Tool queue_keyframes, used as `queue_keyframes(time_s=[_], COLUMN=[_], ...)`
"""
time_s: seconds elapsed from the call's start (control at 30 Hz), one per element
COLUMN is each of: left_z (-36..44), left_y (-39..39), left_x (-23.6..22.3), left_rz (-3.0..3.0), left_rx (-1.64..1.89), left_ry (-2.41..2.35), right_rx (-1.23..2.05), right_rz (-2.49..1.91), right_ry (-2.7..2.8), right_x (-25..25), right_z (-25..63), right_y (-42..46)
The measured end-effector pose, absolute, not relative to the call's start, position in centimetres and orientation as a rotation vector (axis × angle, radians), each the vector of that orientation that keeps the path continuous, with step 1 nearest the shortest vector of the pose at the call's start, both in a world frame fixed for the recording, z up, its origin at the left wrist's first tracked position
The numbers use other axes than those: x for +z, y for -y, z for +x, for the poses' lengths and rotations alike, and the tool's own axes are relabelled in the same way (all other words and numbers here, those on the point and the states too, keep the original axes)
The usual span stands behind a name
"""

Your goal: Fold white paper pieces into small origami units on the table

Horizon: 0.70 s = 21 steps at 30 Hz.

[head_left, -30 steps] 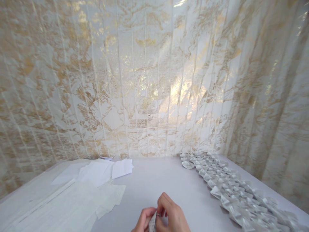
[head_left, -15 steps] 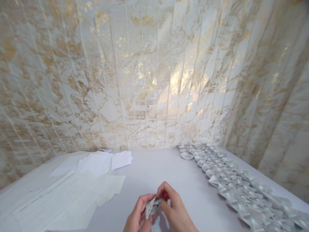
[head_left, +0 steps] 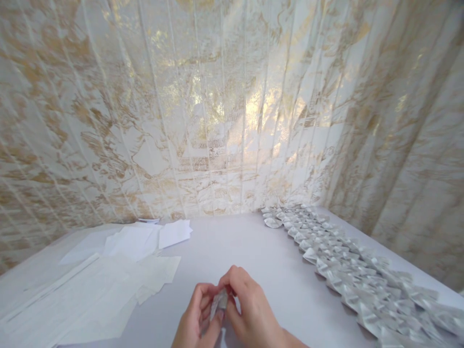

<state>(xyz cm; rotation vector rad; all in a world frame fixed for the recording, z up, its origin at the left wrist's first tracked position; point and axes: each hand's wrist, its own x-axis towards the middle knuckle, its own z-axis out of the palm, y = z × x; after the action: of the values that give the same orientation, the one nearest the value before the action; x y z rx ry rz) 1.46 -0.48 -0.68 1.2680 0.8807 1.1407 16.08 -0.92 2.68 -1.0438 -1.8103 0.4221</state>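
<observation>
Between my two hands is a small folded piece of printed paper [head_left: 219, 302], greyish like newsprint and mostly covered by fingers. My left hand [head_left: 198, 316] grips it from the left, with the thumb across its near side. From the right, my right hand [head_left: 250, 307] pinches its edge, fingertips bent over the top and meeting the left fingertips. Both hands are just above the table near its front edge. How the paper is folded at its far side is hidden.
Several rows of similar folded paper pieces [head_left: 348, 270] cover the right of the white table [head_left: 224, 241]. Flat printed sheets [head_left: 83, 299] lie at left, with white paper [head_left: 130, 239] and a small stack [head_left: 175, 234] behind. A patterned curtain [head_left: 203, 121] hangs at the back.
My fingers have closed further round the folded paper, hiding more of it. The right hand has turned over its top. The view has shifted slightly.
</observation>
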Motion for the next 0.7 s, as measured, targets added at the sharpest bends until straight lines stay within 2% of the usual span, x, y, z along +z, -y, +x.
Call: queue_keyframes(time_s=[0.13,0.37,0.7], left_z=[1.3,0.6,0.5], left_y=[0.4,-0.2,0.0], left_x=[-0.4,0.2,0.6], left_rz=[1.240,1.192,1.373], left_rx=[1.154,1.139,0.987], left_ry=[-0.865,-0.969,-0.942], right_rx=[0.404,0.911,0.721], right_rz=[-0.970,-1.059,-1.138], right_ry=[1.827,1.266,1.639], right_x=[3.3,1.9,2.6], right_z=[15.9,16.5,16.8], right_y=[1.4,0.3,0.8])
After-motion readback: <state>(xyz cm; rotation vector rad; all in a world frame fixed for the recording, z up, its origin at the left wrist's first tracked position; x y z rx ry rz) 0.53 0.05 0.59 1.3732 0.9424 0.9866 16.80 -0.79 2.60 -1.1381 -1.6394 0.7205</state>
